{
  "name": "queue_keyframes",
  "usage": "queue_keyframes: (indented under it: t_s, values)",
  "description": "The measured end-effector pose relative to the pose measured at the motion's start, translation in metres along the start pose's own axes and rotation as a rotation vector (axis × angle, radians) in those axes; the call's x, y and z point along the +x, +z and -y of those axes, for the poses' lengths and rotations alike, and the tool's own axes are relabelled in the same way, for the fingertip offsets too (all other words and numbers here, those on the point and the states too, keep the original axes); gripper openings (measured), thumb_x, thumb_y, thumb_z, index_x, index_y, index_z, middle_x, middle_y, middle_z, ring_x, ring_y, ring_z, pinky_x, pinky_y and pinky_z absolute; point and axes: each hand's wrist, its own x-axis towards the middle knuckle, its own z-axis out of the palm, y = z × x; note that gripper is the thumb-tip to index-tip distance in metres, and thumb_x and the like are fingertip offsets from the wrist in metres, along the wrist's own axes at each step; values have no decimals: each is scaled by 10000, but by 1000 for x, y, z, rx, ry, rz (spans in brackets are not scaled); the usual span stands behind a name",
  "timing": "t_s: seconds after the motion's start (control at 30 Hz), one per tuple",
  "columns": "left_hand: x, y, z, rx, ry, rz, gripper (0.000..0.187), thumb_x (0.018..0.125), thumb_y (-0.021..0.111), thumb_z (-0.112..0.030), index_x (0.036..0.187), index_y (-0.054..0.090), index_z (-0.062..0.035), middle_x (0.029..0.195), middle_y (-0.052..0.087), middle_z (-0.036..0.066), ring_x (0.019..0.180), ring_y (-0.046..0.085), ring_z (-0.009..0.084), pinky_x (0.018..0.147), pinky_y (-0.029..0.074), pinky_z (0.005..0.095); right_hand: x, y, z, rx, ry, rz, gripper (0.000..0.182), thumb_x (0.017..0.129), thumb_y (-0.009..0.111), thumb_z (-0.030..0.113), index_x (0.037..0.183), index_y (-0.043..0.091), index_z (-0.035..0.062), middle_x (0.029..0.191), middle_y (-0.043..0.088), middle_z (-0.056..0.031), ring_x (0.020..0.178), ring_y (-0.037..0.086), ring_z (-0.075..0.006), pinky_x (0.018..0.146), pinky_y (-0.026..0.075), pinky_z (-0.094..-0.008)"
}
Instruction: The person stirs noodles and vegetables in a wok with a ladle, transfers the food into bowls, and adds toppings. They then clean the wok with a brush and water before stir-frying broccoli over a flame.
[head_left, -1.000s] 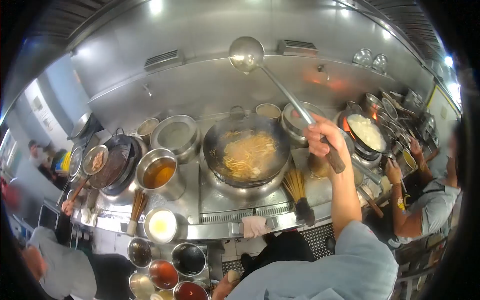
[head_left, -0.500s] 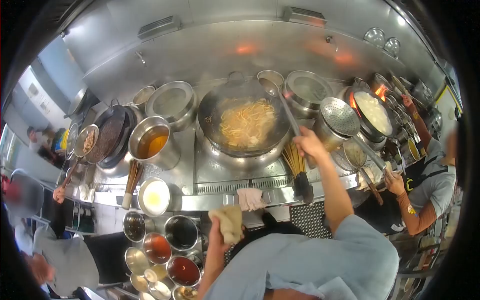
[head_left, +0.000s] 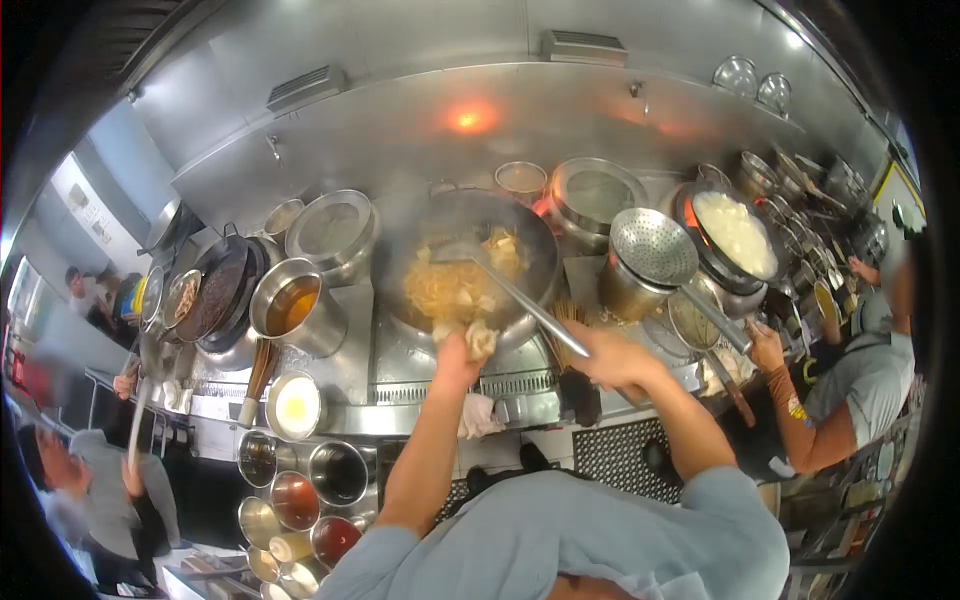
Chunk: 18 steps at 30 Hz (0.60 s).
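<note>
A large wok (head_left: 535,240) stands on the burner in front of me, with noodles (head_left: 445,285) and pale pieces in it, under steam. My left hand (head_left: 458,362) is closed on a folded cloth (head_left: 482,340) at the wok's near rim; whether it grips the rim through the cloth is hidden. My right hand (head_left: 612,358) is wrapped around the handle of a long ladle (head_left: 525,300). The ladle's head dips among the noodles, partly blurred. A bamboo brush (head_left: 568,335) lies just left of my right hand.
Pots flank the wok, including one of amber liquid (head_left: 292,312). A perforated strainer (head_left: 652,247) rests on a pot at right. Sauce containers (head_left: 295,500) stand lower left. Co-workers are at both sides; one's hand (head_left: 766,345) holds the strainer's handle.
My left hand has brought the cloth forward to the wok's near rim. The ladle has swung from the wok's right edge into the noodles. The view has shifted slightly.
</note>
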Motion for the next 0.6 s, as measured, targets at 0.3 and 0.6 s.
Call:
queue_keyframes:
  t_s: [0.3, 0.6]
  values:
    - [-11, -35, 83, -110, 235, -66, 147, 936, 543, -182, 1073, 514, -137, 856, 594, 96, 765, 625, 220, 568, 515, 367, 45, 15, -24, -294, 104, -119, 447, 853, 517, 136, 1272, 443, -3, 707, 654, -185, 537, 644, -276, 525, 506, -429]
    - [-4, -33, 21, -76, 7, 15, 159, 950, 489, -158, 1057, 552, -59, 935, 643, 107, 784, 653, 272, 626, 548, 401, -22, -17, 14, 58, 100, 171, 583, 846, 596, 152, 1402, 444, 61, 712, 589, -68, 447, 519, -132, 440, 444, -294]
